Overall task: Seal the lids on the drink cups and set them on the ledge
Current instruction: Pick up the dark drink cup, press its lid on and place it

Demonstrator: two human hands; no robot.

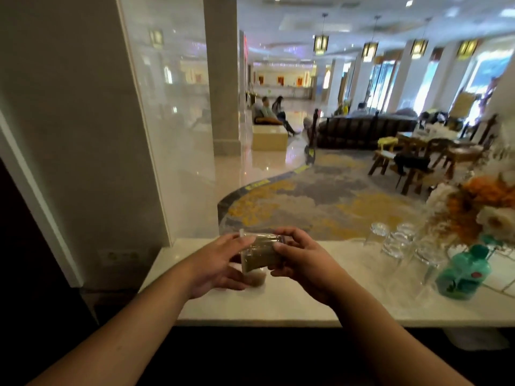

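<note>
A pale wall (83, 135) fills the nine o'clock side of the view, with a double socket (122, 256) low on it, just at nine o'clock of the white stone ledge (278, 305). Over the ledge, near its left end, the left hand (220, 266) grips the drink cup (256, 256) from nine o'clock, thumb up by the rim and fingers curled round the side. The cup is clear plastic, holds a brownish drink and stands roughly upright between both hands. Its base is at or just above the ledge; the blur hides which. A lid (264, 238) sits on top, but I cannot tell if it is pressed home. The right hand (303, 263) clamps the cup from three o'clock, fingertips on the lid's edge. Further toward three o'clock stand upturned clear glasses (395, 240), then a teal bottle (462, 274), with orange and white flowers (479, 204) at its twelve o'clock
</note>
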